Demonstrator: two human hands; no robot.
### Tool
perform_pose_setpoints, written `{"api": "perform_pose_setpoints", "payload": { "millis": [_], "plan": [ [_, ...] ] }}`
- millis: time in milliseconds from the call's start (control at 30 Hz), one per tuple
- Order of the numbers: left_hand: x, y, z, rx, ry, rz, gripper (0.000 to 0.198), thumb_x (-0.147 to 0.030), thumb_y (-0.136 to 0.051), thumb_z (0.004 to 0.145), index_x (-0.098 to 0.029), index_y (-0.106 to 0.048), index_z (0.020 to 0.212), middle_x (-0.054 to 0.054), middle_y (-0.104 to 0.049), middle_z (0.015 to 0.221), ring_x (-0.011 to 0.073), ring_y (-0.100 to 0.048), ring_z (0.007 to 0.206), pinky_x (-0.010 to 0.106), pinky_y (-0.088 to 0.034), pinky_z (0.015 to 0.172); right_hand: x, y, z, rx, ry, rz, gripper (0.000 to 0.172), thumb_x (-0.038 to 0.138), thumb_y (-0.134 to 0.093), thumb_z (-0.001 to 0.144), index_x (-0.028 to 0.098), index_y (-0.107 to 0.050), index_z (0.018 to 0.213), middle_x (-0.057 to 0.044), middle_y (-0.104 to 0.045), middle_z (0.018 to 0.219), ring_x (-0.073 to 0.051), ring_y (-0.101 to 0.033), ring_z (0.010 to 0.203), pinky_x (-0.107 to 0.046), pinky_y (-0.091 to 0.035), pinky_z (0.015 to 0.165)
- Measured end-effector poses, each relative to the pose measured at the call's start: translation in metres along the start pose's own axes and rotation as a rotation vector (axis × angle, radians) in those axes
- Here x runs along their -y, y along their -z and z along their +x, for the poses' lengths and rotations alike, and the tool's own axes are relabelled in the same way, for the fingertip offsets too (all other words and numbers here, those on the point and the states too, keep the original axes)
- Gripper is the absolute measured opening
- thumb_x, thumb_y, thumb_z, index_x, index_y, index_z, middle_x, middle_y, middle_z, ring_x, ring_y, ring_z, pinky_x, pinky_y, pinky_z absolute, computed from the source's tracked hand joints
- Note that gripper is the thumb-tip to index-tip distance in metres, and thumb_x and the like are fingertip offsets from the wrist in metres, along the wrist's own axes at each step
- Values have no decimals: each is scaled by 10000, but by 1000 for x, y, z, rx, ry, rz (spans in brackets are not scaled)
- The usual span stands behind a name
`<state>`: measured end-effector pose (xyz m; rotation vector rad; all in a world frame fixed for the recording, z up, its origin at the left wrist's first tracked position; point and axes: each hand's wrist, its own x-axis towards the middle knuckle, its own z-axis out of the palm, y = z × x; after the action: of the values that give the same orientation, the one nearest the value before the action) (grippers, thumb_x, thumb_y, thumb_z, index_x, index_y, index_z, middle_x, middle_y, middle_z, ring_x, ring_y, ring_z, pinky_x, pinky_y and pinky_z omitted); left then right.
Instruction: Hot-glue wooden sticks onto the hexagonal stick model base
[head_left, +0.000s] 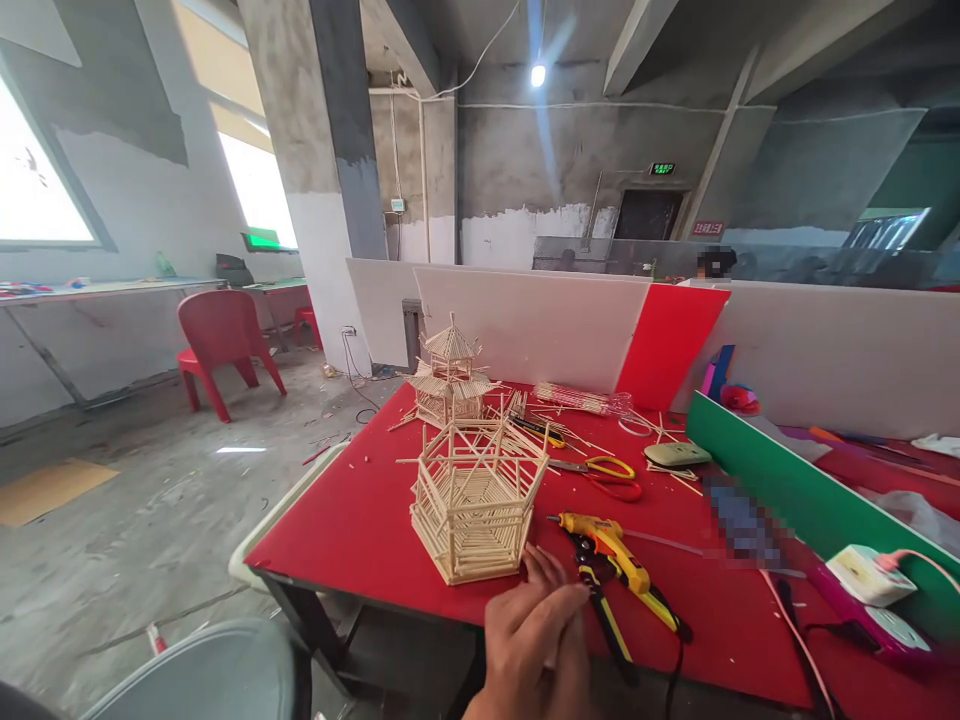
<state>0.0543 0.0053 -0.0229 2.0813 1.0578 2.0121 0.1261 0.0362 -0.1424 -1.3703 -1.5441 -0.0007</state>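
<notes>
My left hand (534, 632) rises from the bottom edge over the red table (360, 520). Its fingers are curled, with the thumb pressed toward them; what they pinch, if anything, I cannot make out. The fingertips are just right of a hexagonal frame of thin wooden sticks (476, 500), close to its base. A finished stick pagoda (451, 375) stands behind the frame. A yellow glue gun (609, 548) and black-and-yellow pliers (600, 610) lie right beside the hand. My right hand is out of view.
Scissors with yellow and red handles (609, 472), a bag of sticks (581, 400) and loose sticks lie further back. A green board (810, 500) stands on edge at the right, with a power strip (870, 576) near it. White and red panels (540, 330) wall the far side. Red chair (221, 340) at left, grey chair (202, 670) below.
</notes>
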Motion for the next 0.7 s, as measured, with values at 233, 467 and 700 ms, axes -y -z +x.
{"api": "perform_pose_setpoints", "payload": {
  "millis": [233,467,700],
  "plan": [
    [44,72,-45,94,123,104,237,-87,-588,839,-231,-701,990,56,-664,756,180,-641,657,274,-530,584,0,-11,11,36,-28,7,438,138,-451,858,169,-637,1254,-143,-679,1192,-272,-613,1113,-459,-541,935],
    [85,85,-61,-182,553,180,173,-292,-669,813,-222,-607,958,98,-616,1164,284,-593,1126,454,-478,982,2,-10,10,44,-75,2,457,125,-462,843,162,-634,1265,-146,-687,1158,-262,-633,1089,-424,-567,911],
    [117,75,-35,-248,753,-109,521,-209,-600,801,-230,-500,1311,114,-502,1430,291,-420,1388,503,-300,1176,2,-11,12,39,-69,-22,435,134,-467,851,177,-639,1249,-137,-684,1148,-259,-631,1092,-431,-558,923]
  ]
}}
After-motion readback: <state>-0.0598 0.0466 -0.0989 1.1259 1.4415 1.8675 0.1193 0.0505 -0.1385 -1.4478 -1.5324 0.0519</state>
